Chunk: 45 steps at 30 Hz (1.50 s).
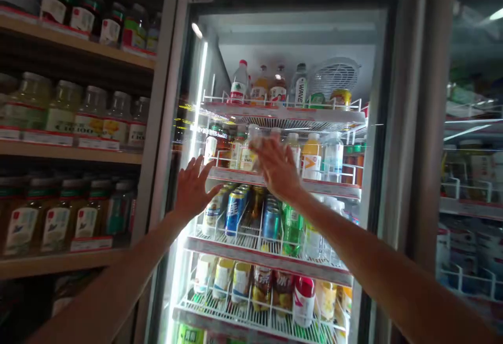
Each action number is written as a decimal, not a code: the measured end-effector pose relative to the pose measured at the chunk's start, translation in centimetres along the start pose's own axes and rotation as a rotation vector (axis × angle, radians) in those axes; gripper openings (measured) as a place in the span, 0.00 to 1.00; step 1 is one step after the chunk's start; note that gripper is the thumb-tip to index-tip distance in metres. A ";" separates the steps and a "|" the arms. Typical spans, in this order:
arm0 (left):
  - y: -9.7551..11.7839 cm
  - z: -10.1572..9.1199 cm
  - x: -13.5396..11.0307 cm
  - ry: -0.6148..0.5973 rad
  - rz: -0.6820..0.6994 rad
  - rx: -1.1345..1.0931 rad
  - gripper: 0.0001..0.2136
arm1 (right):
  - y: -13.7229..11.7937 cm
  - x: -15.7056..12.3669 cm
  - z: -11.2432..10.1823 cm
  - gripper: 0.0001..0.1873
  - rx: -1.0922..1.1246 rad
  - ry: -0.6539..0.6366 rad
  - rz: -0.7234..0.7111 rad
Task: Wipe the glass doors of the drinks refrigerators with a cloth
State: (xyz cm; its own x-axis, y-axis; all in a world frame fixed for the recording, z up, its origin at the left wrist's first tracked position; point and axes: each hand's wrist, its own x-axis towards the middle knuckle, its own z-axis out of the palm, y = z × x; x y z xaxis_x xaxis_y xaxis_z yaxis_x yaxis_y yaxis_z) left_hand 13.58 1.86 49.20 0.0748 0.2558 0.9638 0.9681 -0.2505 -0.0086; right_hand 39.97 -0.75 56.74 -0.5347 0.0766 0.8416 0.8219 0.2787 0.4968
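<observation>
Both hands are raised in front of the glass door [294, 27] of a lit drinks fridge. My left hand [192, 189] is spread open, palm forward, near the left side of the glass. My right hand [277, 168] is in front of the second shelf's bottles, smeared by motion. A whitish patch shows by its fingertips, but I cannot make out whether it is something held or a bottle behind. An orange juice bottle [312, 156] stands to the right of that hand, behind the glass. Below are a blue can [234, 210] and a green bottle [293, 229].
Wooden shelves [74, 150] with rows of labelled jars and bottles stand on the left. A metal frame [416, 98] separates this fridge from another stocked one on the right. Reflections of yellow lettering [192, 121] cross the glass.
</observation>
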 end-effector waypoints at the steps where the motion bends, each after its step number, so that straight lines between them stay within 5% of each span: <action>1: -0.7 -0.1 -0.1 -0.007 0.001 0.002 0.31 | -1.2 -0.2 0.5 0.31 0.023 -0.053 -0.146; 3: -2.0 -0.3 -0.2 -0.026 0.018 -0.001 0.32 | -2.4 0.3 1.1 0.31 0.035 -0.107 -0.280; 7: -4.2 -0.4 0.0 -0.026 0.074 -0.015 0.32 | -1.8 4.5 1.4 0.28 -0.002 0.033 0.100; 9: -5.0 -0.3 0.1 -0.010 0.090 -0.024 0.33 | -2.5 5.7 1.9 0.28 0.000 0.055 0.161; 14: -6.9 -0.2 0.1 -0.003 0.096 -0.055 0.35 | -5.8 4.6 3.1 0.30 0.037 -0.125 -0.233; 18: -7.5 -0.1 0.0 0.001 0.121 -0.070 0.35 | -5.4 6.2 2.6 0.29 -0.034 -0.051 0.112; 20: -7.6 0.0 -0.1 0.023 0.129 -0.077 0.34 | -6.0 6.4 2.5 0.30 -0.061 -0.052 0.158; 25: -7.0 0.3 -0.7 0.052 0.223 -0.087 0.31 | -6.5 3.1 2.2 0.29 -0.046 -0.208 -0.270; 30: -5.5 1.0 -1.5 0.044 0.248 -0.120 0.33 | -2.7 2.1 0.7 0.28 -0.166 -0.013 0.258; 32: -5.0 1.4 -2.0 0.056 0.234 -0.129 0.33 | -3.2 0.1 0.9 0.28 -0.168 -0.027 0.197; 36: -4.3 1.8 -3.1 0.069 0.257 -0.142 0.31 | -5.2 -4.4 1.3 0.27 -0.096 -0.169 -0.284; 37: -4.1 1.8 -3.3 0.071 0.262 -0.145 0.31 | -5.0 -4.8 1.2 0.27 -0.105 -0.155 -0.278; 42: -3.0 2.0 -4.3 0.080 0.253 -0.167 0.31 | -3.7 -5.3 0.9 0.28 -0.189 0.014 0.198; 45: -2.2 2.2 -5.5 0.057 0.264 -0.189 0.30 | -6.6 -9.7 1.4 0.29 -0.118 -0.154 -0.008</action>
State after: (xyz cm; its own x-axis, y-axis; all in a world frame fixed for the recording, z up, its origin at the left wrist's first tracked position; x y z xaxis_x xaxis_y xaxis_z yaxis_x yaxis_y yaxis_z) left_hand 11.53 3.07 43.31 0.2983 0.1075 0.9484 0.8553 -0.4711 -0.2156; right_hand 39.41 -1.98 45.02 -0.5575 0.2225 0.7998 0.8301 0.1668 0.5321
